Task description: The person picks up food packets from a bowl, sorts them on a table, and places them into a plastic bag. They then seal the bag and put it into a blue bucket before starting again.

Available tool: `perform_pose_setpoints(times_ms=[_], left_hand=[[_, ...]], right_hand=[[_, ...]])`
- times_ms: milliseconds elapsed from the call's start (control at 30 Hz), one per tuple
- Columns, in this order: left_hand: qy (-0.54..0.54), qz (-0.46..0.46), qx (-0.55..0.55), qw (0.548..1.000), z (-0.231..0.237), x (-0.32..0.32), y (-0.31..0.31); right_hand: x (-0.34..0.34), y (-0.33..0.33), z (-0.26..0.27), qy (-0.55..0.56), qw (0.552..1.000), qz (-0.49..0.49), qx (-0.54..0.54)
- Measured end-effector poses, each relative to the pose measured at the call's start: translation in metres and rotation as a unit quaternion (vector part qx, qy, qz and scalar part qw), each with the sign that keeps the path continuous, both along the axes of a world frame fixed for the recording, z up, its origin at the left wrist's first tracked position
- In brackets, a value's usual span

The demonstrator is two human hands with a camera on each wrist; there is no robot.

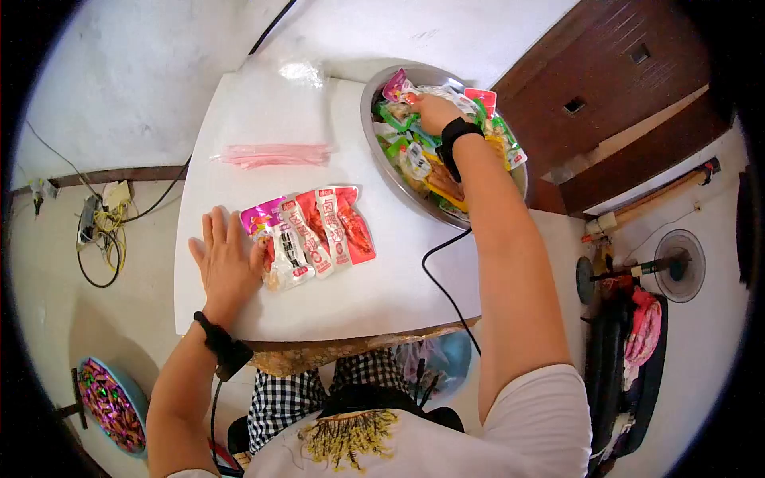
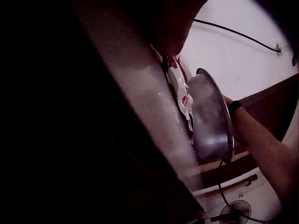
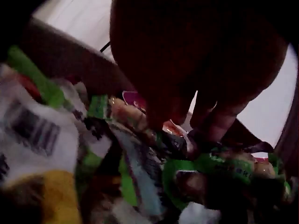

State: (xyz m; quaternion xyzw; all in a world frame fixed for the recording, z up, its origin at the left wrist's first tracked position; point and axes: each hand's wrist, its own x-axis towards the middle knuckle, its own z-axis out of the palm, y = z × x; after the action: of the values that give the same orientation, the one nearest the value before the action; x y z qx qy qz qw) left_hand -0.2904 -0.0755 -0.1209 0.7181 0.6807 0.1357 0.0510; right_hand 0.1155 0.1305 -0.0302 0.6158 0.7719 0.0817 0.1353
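My left hand (image 1: 227, 267) rests spread on the white table, its thumb at the edge of a row of three overlapping snack packets. The leftmost packet (image 1: 285, 247) is purple and white; the other two (image 1: 347, 227) are red and white. In the left wrist view the packets (image 2: 180, 88) show edge-on beyond the thumb. My right hand (image 1: 438, 114) reaches into a metal basin (image 1: 382, 163) heaped with green, yellow and white snack packets. Its fingers pinch a purple packet (image 1: 394, 84) near the far rim. The right wrist view shows these fingers (image 3: 219, 123) pointing down among the packets.
A stack of clear plastic bags (image 1: 275, 111) with pink edges (image 1: 275, 154) lies at the table's back left. A black cable (image 1: 434, 271) runs from the basin over the front edge. On the floor stands a blue basin (image 1: 137, 390) of shiny wrapped pieces.
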Motion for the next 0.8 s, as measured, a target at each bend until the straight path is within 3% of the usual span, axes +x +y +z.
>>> perform_pose_setpoints(times_ms=[100, 200, 233, 267, 300, 367, 467, 567, 633, 700, 767, 800], left_hand=[[0.004, 0.006, -0.021, 1.0, 0.002, 0.001, -0.001], [0.001, 0.002, -0.029, 1.0, -0.001, -0.001, -0.002], [0.012, -0.002, -0.02, 1.0, -0.001, 0.0, 0.0], [0.02, -0.004, -0.017, 1.0, 0.0, -0.001, -0.001], [0.011, -0.003, -0.013, 1.0, 0.001, -0.002, 0.001], [-0.011, -0.004, -0.01, 1.0, 0.002, -0.002, -0.001], [-0.011, -0.001, -0.007, 1.0, 0.004, -0.002, -0.001], [-0.014, 0.002, 0.007, 1.0, 0.001, -0.003, -0.002], [-0.024, 0.001, 0.005, 1.0, 0.004, -0.003, -0.003], [-0.038, 0.002, -0.011, 0.999, 0.011, -0.004, -0.003], [-0.1, -0.006, 0.082, 0.992, -0.016, -0.007, 0.002], [-0.13, -0.01, 0.126, 0.983, -0.025, -0.013, 0.004]], right_hand=[[-0.014, 0.001, -0.001, 0.022, 0.99, -0.131, 0.039], [-0.01, -0.001, 0.0, -0.08, 0.994, -0.07, 0.039], [-0.019, -0.018, 0.013, 0.044, 0.992, -0.068, 0.094], [0.015, 0.006, -0.004, -0.013, 0.996, -0.011, 0.093], [0.009, -0.005, 0.016, -0.08, 0.995, 0.032, 0.039], [0.007, -0.021, 0.031, 0.001, 0.993, 0.052, 0.11], [0.004, -0.038, 0.057, 0.109, 0.984, 0.083, 0.114], [-0.012, -0.075, 0.08, 0.209, 0.95, 0.132, 0.19], [-0.036, -0.106, 0.098, 0.252, 0.936, 0.164, 0.182], [-0.08, -0.146, 0.109, 0.23, 0.912, 0.274, 0.2], [-0.118, -0.174, 0.092, 0.189, 0.893, 0.34, 0.227], [-0.145, -0.189, 0.088, 0.188, 0.906, 0.32, 0.202]])
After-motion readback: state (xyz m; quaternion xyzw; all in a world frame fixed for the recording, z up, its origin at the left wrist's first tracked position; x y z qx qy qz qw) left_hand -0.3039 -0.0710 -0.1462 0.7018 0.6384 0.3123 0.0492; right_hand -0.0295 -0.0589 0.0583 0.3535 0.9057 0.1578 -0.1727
